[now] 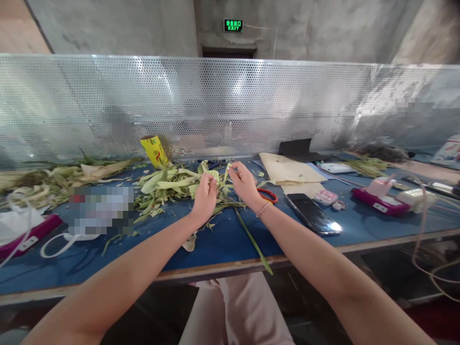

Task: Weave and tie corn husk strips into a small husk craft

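- Left hand (pixel 205 195): thumb and fingers drawn together, apparently pinching husk (pixel 214 175); inner grip hidden from me.
- Right hand (pixel 243 183), at two o'clock from the left: thumb and forefinger closed on a strip (pixel 229 167). Whether both share one piece, I cannot tell.
- Pile (pixel 158 196): nine o'clock from the hands, on the table (pixel 223 247).
- Blade (pixel 253 243): five o'clock, overhanging the edge.
- Finding: strips look thin. I would pinch near the split, pull evenly along the grain.
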Available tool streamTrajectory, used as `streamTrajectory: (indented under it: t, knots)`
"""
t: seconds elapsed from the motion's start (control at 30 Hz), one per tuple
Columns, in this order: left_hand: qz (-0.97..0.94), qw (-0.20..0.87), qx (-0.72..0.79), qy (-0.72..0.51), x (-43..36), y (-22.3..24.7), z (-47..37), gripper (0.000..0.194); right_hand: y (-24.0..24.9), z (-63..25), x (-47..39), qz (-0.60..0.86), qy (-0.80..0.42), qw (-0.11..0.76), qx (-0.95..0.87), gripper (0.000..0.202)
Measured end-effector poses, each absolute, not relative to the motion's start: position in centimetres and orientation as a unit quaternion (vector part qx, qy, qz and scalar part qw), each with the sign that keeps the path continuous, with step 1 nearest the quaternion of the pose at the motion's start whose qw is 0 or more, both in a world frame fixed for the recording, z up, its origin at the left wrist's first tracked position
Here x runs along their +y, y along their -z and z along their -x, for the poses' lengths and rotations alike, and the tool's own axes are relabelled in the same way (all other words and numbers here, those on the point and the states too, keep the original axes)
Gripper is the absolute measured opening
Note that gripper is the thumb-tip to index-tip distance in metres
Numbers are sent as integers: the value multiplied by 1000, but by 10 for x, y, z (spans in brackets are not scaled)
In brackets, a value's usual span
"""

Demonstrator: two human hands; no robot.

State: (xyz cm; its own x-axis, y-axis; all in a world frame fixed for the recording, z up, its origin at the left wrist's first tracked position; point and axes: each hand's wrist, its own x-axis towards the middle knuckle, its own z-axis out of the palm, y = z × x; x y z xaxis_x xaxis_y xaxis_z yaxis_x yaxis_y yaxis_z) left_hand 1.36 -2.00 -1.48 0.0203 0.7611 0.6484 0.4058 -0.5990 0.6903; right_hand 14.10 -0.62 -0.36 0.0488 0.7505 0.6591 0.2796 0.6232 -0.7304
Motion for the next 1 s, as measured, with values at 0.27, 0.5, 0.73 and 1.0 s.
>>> streamTrajectory:
  t: [0.27, 0.5, 0.73, 1.0]
  knots:
    - [-718, 159, 453, -503, -17, 10, -10, 8, 7, -139, -6, 433, -124, 511, -732, 30]
    - [-628, 316, 434, -564, -16, 10, -13, 16, 6, -139, -3, 424, -68, 516, -741, 27]
    - [-565, 449, 356, -593, -12, 13, -18, 22, 11, -133, 0, 399, -45, 546, -736, 20]
    - [-637, 280, 454, -557, -23, 0, -14, 17, 18, -122, 0, 377, -42, 534, -755, 12]
